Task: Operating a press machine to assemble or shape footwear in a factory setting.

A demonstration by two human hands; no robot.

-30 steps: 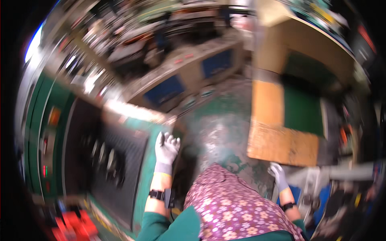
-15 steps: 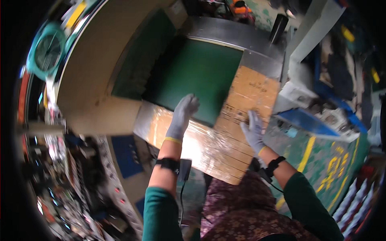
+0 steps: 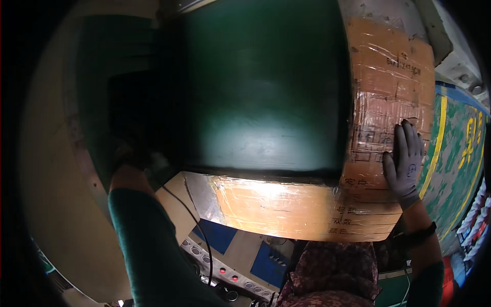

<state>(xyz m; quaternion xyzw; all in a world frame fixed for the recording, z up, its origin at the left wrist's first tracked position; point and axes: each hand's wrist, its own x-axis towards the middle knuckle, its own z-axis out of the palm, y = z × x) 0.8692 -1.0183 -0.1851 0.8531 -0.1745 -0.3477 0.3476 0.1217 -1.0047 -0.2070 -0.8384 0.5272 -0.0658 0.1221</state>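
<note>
My right hand (image 3: 405, 162), in a grey glove, lies flat with its fingers stretched on the taped brown cardboard (image 3: 286, 207) that borders the green belt-like surface (image 3: 266, 102) on its right and near sides. That surface looks smooth, and a bright sheen runs across its nearer part. My left arm reaches forward into the dark opening at the left of the green surface. Deep shadow swallows my left hand (image 3: 125, 148), so its fingers and anything in them cannot be made out.
A beige housing panel (image 3: 51, 169) stands along the left, around the dark opening. A black cable (image 3: 197, 220) hangs from my left wrist. Below the cardboard's near edge is a panel with red buttons (image 3: 228, 275). Green floor with yellow lines (image 3: 437, 148) lies to the right.
My view has moved closer to the green surface. My left hand has gone from its near edge leftward into the dark opening. The right hand still rests on the cardboard.
</note>
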